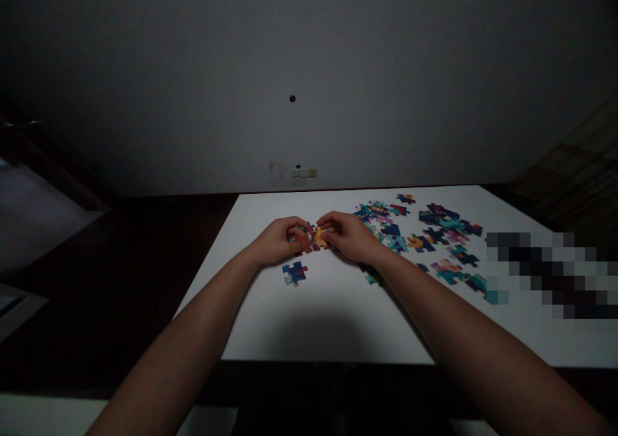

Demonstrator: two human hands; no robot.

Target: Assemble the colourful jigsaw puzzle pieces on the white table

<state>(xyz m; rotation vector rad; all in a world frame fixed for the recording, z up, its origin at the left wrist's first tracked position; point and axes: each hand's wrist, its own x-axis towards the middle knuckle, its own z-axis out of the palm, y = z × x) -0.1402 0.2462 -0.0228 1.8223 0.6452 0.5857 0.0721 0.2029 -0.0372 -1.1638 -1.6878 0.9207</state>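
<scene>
Some puzzle pieces [317,238], pinched between my left hand [281,239] and right hand [351,236], one bluish piece [294,274] nearer, scattered pieces [443,220] right.

No lettering, brand or number legible in this view. Puzzle pieces [421,243]: printed in many colours; any characters too small and dim to make out. Wall plate [304,173]: tiny marks, unreadable. Pixelated patch [574,275] at right edge: nothing readable there.
</scene>
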